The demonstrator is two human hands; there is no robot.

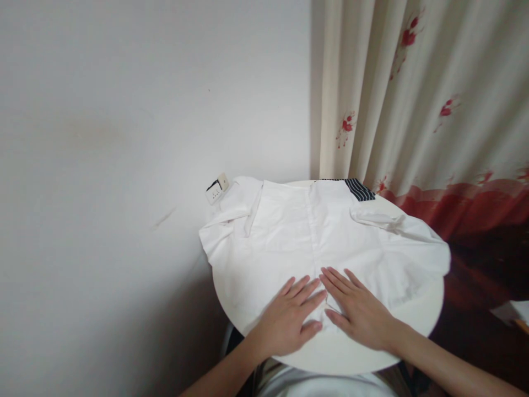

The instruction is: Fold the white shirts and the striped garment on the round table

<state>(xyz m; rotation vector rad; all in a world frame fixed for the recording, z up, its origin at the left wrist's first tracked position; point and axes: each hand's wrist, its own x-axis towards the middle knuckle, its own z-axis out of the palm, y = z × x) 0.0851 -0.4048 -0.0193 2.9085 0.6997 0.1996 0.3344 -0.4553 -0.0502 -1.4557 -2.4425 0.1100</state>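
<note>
A white shirt (281,231) lies spread over a round white table (343,361), its sleeves out to the sides and a seam running down its middle. My left hand (287,317) rests flat on the near part of the cloth, left of the seam, fingers slightly spread. Just right of the seam, my right hand (355,306) also presses flat on the fabric with its fingers stretched out. The fingertips of both hands nearly meet. Neither hand grips anything. Beneath the palms the cloth is hidden.
A black-and-white striped cloth (359,189) shows at the table's far edge. A white wall (157,138) with a socket and plug (215,190) stands at left and behind. A floral curtain (413,99) hangs at right. A pale object (512,311) sits at far right.
</note>
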